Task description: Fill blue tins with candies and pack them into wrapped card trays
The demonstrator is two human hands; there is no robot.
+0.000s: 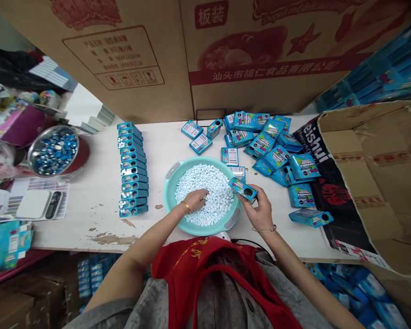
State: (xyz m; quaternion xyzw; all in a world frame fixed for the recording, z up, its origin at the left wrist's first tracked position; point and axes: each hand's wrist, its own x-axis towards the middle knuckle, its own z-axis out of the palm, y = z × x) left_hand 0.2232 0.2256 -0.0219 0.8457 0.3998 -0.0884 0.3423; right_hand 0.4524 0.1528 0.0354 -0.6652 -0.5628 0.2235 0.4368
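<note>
A turquoise basin full of small pale candies stands in front of me. My left hand is down among the candies, its fingers curled in and closed on some of them; the fingertips are partly hidden. At the basin's right rim, my right hand grips a small blue box between thumb and fingers. The box is tilted over the rim, with a dark round spot on its near end.
A row of blue boxes stands at left. A pile of blue boxes lies behind right, by an open carton. Far left are a metal bowl of shiny blue pieces and a scale. Large cartons wall the back.
</note>
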